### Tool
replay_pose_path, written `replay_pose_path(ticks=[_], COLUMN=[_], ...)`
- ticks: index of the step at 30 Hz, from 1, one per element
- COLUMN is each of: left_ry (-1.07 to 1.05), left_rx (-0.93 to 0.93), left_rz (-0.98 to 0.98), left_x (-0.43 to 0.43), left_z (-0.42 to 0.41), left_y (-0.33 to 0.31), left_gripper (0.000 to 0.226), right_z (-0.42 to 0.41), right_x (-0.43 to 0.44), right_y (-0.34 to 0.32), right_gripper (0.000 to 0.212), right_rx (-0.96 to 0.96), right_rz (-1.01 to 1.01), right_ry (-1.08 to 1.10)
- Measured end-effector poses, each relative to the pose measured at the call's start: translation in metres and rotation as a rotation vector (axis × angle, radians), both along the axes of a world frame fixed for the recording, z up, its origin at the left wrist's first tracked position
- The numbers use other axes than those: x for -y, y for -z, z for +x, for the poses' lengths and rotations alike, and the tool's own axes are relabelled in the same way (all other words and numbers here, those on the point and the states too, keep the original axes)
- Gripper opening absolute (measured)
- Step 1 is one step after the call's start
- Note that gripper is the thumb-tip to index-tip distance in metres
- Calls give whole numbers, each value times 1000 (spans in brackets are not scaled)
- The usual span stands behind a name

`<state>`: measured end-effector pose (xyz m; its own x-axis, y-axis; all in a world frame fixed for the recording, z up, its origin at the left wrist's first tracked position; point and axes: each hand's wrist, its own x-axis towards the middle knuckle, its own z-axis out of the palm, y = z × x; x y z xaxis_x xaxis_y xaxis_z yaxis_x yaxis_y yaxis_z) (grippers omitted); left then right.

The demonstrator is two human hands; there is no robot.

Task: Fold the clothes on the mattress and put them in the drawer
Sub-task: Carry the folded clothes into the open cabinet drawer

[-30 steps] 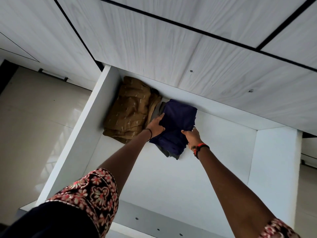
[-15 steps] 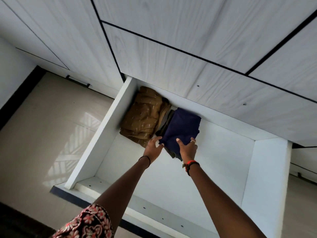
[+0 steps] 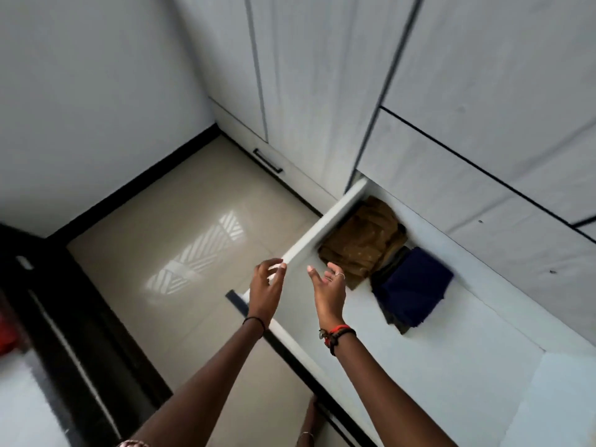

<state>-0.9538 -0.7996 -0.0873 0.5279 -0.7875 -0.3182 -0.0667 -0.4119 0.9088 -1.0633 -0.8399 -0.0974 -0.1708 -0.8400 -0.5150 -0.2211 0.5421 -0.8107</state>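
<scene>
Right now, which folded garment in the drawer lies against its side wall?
The brown garment, tucked in the back corner; the navy garment lies beside it, away from that wall.

No legible text, labels, brands, numbers or signs anywhere in head view; all surfaces, clothes included, plain or too blurred.

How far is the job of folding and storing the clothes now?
Done: a folded brown patterned garment and a folded navy blue garment lie in the open white drawer. In hand: nothing; left hand and right hand are empty. Left: mattress unseen, drawer still open.
</scene>
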Motion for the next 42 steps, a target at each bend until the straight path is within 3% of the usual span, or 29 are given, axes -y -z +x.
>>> replay_pose_path(ticks=[13,25,31,42], left_ry=[-525,-806,-923,-939], left_rx=[-93,-203,-230,-240], left_rz=[-7,19,51,38], left_x=[-200,-394,-436,-438], left_z=[222,343,387,421], left_y=[-27,-18,-20,-25], left_gripper=[17,11,22,17], right_z=[250,414,471,517], right_x=[-160,-320,-366,-384], right_y=[-44,-46,-56,-55], right_gripper=[47,45,36,39], right_rx=[54,44,58,56], right_rz=[-52,37,-22,-32], right_ry=[-414,-633,-779,-896])
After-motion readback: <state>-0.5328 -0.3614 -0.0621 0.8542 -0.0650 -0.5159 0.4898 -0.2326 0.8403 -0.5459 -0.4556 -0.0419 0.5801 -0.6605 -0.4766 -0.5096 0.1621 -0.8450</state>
